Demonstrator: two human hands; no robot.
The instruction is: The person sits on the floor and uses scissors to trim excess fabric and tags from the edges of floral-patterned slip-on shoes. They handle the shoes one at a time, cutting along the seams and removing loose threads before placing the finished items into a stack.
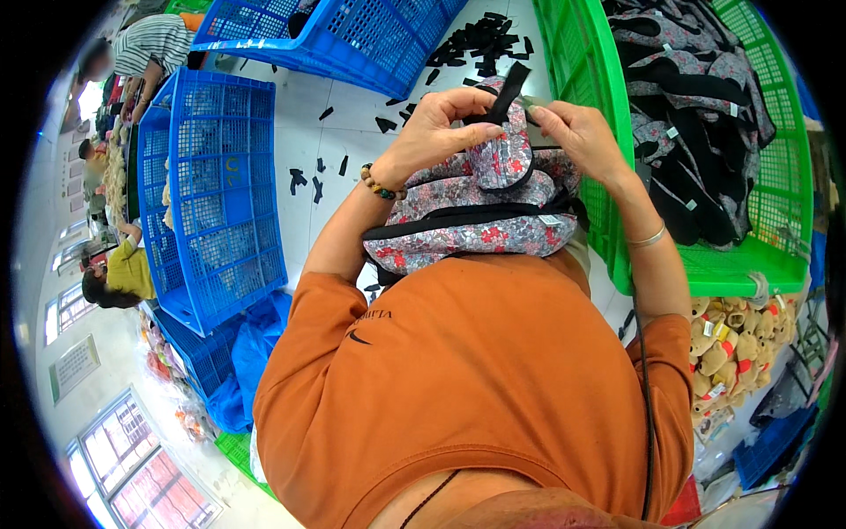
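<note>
Across my lap lies a floral fabric piece with black edging point(476, 236), grey with red and pink flowers; its exact kind is hard to tell. A smaller floral padded part point(502, 163) rises from it between my hands. My left hand point(441, 128), with a beaded bracelet at the wrist, pinches a black fabric strap point(511, 91) at the top of that part. Close beside the strap, the fingers of my right hand point(573, 132) are closed on something small and partly hidden, with a dull greenish edge showing.
On my right stands a green crate point(608, 203) holding similar floral and black pieces point(696, 115). Blue crates point(225, 176) stand on the left and at the far side. Small black pieces point(485, 44) lie scattered on the pale floor. Tan plush items point(740, 353) are piled below the green crate.
</note>
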